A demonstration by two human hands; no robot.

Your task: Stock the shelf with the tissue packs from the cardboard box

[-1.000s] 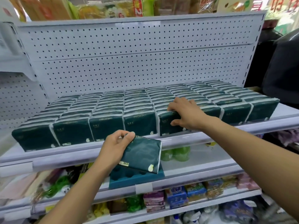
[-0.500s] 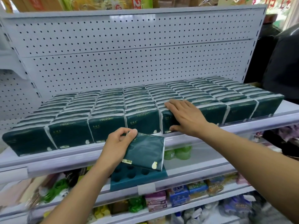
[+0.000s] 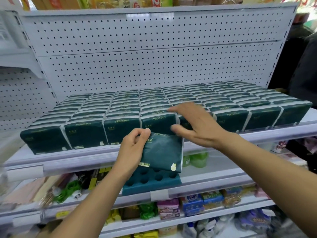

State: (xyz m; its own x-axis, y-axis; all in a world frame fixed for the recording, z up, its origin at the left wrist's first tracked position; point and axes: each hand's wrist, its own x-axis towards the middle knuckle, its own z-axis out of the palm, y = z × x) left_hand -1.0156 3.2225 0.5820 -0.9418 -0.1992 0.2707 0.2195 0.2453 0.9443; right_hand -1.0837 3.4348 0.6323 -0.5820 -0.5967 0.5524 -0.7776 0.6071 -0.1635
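My left hand (image 3: pixel 132 148) pinches one last tissue pack (image 3: pixel 163 152); my right hand (image 3: pixel 197 124), fingers spread, hovers at the nearly full shelf (image 3: pixel 103 160).

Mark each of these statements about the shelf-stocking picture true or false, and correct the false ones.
1. The left hand holds a dark green tissue pack. True.
2. The right hand grips a pack too. False: its fingers are spread above the front row of packs and hold nothing.
3. The packs on the shelf stand in rows running back to the pegboard. True.
4. The held pack already sits in a row. False: it is in front of the shelf edge, not yet placed.
5. The cardboard box stands beside the packs. False: no box is in view.
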